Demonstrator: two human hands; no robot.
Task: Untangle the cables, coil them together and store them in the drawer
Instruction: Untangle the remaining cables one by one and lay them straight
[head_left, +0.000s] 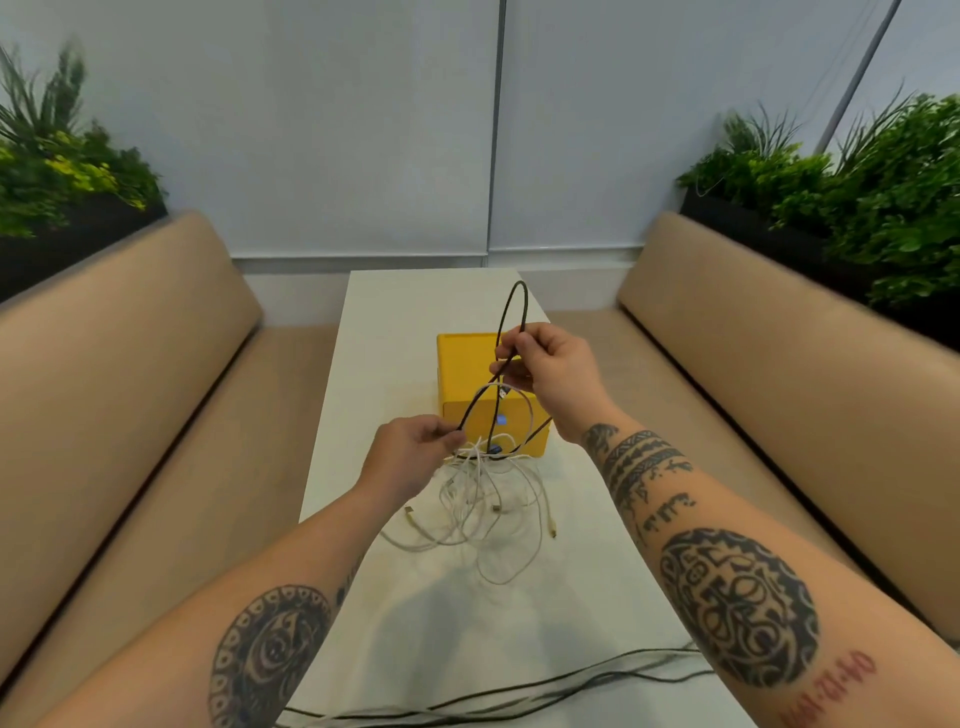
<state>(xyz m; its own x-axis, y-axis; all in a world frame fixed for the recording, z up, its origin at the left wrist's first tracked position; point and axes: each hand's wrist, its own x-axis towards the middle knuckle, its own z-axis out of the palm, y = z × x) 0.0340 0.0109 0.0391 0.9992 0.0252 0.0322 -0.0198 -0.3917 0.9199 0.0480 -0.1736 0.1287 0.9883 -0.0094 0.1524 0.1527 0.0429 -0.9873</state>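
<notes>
The right hand (550, 374) pinches a raised loop of the black cable (476, 402) above the yellow drawer box (462, 364). The left hand (410, 457) grips the same cable just before the box, above the tangled white cables (483, 499) on the table (415, 312).

One head-worn wide-angle view looks forward and down along the table (395, 332), close over it
</notes>
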